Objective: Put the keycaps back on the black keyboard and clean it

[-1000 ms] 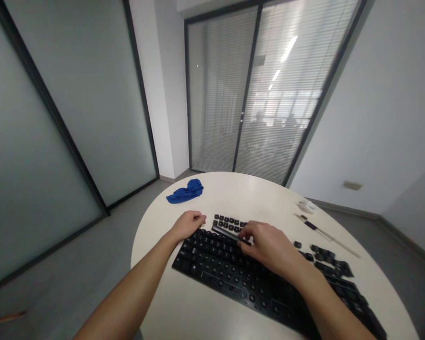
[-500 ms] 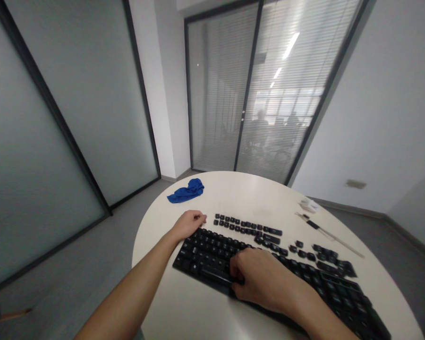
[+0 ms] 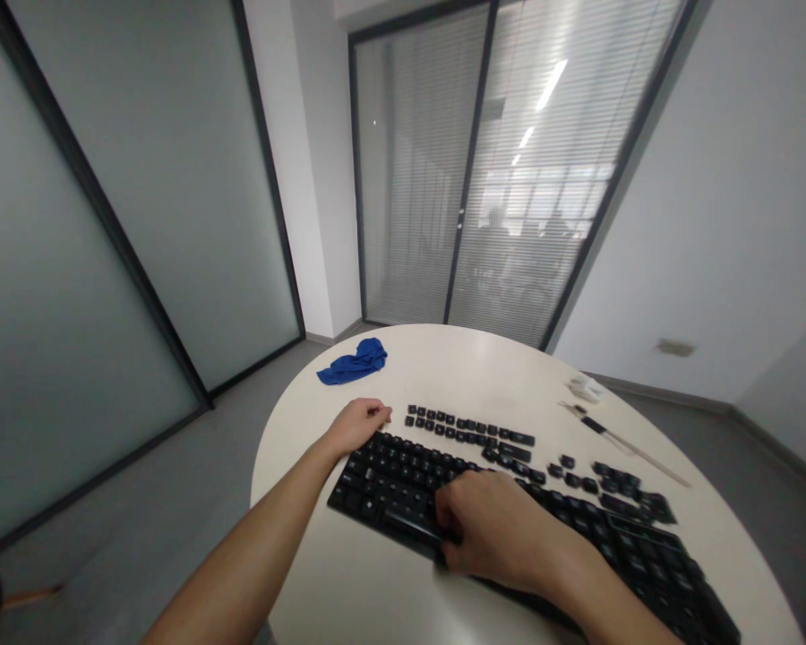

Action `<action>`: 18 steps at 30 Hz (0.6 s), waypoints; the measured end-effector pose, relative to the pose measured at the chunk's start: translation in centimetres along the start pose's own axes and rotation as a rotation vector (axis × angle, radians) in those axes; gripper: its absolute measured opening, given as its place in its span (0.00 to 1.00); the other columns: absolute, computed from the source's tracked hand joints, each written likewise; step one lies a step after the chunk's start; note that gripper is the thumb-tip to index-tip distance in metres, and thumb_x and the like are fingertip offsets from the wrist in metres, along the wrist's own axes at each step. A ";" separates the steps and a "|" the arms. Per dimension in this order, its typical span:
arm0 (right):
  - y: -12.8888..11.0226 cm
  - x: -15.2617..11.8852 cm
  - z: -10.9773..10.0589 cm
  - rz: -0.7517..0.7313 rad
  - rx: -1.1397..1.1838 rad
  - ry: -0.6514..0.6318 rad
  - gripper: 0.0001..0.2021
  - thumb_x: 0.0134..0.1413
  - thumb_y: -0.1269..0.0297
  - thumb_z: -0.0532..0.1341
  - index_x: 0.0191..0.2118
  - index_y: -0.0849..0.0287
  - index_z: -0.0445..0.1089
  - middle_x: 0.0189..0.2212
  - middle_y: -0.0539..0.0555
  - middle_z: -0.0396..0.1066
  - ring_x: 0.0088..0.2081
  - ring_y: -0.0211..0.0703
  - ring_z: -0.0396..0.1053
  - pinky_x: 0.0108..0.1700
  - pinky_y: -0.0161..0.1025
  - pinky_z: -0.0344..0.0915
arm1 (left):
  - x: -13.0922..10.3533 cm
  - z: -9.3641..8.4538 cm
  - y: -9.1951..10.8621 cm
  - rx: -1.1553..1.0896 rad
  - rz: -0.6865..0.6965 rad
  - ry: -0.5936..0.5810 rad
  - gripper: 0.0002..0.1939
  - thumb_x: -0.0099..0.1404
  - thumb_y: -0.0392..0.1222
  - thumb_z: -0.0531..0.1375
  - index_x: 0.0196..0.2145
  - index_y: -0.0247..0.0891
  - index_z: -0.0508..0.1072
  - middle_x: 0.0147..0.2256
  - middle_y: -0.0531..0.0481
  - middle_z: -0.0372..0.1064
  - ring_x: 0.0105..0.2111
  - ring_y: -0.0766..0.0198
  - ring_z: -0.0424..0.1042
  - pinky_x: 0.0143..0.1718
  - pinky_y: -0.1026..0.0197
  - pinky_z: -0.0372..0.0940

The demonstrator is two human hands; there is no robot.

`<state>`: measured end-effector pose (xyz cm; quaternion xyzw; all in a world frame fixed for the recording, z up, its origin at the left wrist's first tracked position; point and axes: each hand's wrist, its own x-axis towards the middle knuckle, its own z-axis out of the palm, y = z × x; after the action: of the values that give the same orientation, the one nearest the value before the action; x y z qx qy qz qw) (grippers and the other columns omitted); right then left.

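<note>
- head view: a black keyboard [image 3: 510, 520] is lying slantwise on a round white table [image 3: 349, 591], running from the near left toward the right edge.
- the right hand [image 3: 497, 533] is resting on the keyboard's near edge, fingers curled down and pinching a long black keycap [image 3: 413, 526] against the bottom row.
- the left hand [image 3: 357, 423] is sitting at the keyboard's far left corner, fingers loosely curled and pressed together, touching the corner; whether it is gripping anything cannot be told.
- loose black keycaps [image 3: 470, 426] are lying in a row just beyond the keyboard, and more keycaps [image 3: 621, 493] are clustering to the right.
- a blue cloth [image 3: 353, 362] is lying crumpled near the table's far left rim, well apart from the hands.
- a thin long tool [image 3: 618, 439] and a small white object [image 3: 583, 389] are lying toward the far right.
</note>
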<state>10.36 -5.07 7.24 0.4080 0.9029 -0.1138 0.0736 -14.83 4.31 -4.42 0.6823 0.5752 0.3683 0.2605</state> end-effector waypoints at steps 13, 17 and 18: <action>0.0 0.6 1.2 -0.101 0.082 0.094 0.12 0.46 0.67 0.63 0.39 0.54 0.78 0.35 0.53 0.79 0.36 0.49 0.76 0.36 0.38 0.64 | 0.0 0.0 -0.1 -0.007 0.000 -0.002 0.22 0.66 0.56 0.54 0.28 0.36 0.77 0.25 0.49 0.73 0.29 0.59 0.71 0.33 0.60 0.61; -0.3 1.0 1.5 -0.142 0.092 0.106 0.11 0.48 0.67 0.62 0.40 0.55 0.77 0.38 0.54 0.78 0.38 0.49 0.76 0.39 0.38 0.65 | 0.0 0.0 0.0 -0.008 0.002 -0.003 0.22 0.66 0.56 0.54 0.28 0.36 0.77 0.25 0.49 0.73 0.28 0.59 0.71 0.33 0.60 0.61; -0.4 1.1 1.6 -0.137 0.094 0.104 0.10 0.48 0.67 0.62 0.39 0.56 0.77 0.37 0.54 0.78 0.38 0.49 0.76 0.39 0.38 0.65 | 0.0 0.0 0.0 -0.008 0.003 -0.003 0.22 0.66 0.56 0.54 0.28 0.36 0.77 0.26 0.49 0.73 0.28 0.59 0.71 0.33 0.60 0.61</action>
<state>9.40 -5.01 5.55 0.3537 0.9249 -0.1396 -0.0004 -14.86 4.28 -4.41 0.6828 0.5723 0.3699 0.2636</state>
